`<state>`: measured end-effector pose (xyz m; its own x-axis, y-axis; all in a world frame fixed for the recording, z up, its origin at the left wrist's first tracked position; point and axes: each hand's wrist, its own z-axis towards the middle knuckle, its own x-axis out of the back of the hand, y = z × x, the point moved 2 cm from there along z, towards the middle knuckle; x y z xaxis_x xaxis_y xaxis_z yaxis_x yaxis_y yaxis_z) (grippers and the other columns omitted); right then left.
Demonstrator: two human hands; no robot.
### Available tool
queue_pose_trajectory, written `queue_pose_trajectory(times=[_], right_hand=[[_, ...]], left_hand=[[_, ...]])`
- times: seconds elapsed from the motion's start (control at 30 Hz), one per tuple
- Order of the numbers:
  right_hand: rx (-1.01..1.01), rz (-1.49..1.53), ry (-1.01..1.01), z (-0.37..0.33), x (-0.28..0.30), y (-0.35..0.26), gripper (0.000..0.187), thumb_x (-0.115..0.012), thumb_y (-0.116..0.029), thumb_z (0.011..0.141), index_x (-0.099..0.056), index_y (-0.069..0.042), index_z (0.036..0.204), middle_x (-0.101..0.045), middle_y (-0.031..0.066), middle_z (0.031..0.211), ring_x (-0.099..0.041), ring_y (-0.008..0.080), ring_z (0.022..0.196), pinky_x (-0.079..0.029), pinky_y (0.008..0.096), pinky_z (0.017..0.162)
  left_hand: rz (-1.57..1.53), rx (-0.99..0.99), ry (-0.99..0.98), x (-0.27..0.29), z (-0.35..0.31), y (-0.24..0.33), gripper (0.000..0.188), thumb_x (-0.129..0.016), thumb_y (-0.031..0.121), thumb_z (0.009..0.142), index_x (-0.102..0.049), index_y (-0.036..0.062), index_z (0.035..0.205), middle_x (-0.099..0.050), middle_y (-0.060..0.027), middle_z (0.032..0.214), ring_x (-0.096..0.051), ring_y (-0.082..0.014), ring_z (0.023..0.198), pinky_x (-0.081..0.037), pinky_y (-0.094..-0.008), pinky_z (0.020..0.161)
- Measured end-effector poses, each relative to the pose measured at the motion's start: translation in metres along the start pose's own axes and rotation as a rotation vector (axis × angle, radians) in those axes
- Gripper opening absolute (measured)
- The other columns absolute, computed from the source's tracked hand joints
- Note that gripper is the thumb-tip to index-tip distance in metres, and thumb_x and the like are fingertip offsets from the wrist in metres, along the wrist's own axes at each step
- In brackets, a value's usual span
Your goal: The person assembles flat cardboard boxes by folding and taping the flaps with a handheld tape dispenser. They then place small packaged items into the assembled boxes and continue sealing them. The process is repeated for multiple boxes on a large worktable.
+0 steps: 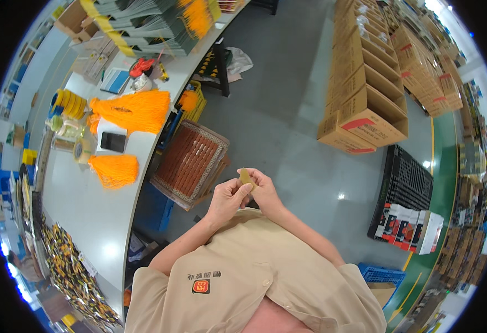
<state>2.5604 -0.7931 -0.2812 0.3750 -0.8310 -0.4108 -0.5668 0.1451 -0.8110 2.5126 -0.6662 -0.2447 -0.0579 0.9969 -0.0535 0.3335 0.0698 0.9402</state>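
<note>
In front of my chest, both hands are close together around a small, flat olive-yellow piece [247, 178] with a pointed top, whose exact kind I cannot make out. My right hand [267, 194] is closed with its fingertips on the piece. My left hand [225, 201] is closed too, its thumb and fingers pressed at the lower edge of the same piece. Fingers cover part of it. Nothing else lies within either hand's grasp.
On my left, a white table [88, 205] carries orange string bundles [135, 111], a dark phone [113, 142], tape rolls [69, 104] and a heap of small packets [74, 272]. A wooden-beaded seat [191, 161] stands beside it. Open cartons [365, 111] line the right, near a black pallet [404, 180].
</note>
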Motion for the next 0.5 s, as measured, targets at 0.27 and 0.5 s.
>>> queue_pose_trajectory(times=[0.27,0.5], right_hand=[[-0.379,0.324,-0.044,0.045,-0.03,-0.006,0.032,-0.053,-0.025,0.103,-0.058,-0.004,0.126,-0.061,0.004,0.1,-0.061,0.0137,0.084,-0.052,0.0273,0.073],[-0.047,-0.283,-0.252,0.095,-0.053,-0.021,0.037,-0.059,-0.019,0.099,-0.056,-0.001,0.131,-0.063,0.0065,0.105,-0.061,0.0122,0.092,-0.051,0.026,0.083]], left_hand=[[0.084,-0.214,-0.002,0.032,0.016,-0.012,0.031,-0.06,0.017,0.1,-0.055,-0.0006,0.075,-0.055,-0.0015,0.066,-0.05,-0.0085,0.063,-0.04,-0.0281,0.055],[-0.175,-0.043,-0.203,0.079,0.028,-0.005,0.036,-0.059,0.023,0.101,-0.055,0.0035,0.07,-0.056,-0.0019,0.067,-0.051,-0.0105,0.059,-0.043,-0.0258,0.056]])
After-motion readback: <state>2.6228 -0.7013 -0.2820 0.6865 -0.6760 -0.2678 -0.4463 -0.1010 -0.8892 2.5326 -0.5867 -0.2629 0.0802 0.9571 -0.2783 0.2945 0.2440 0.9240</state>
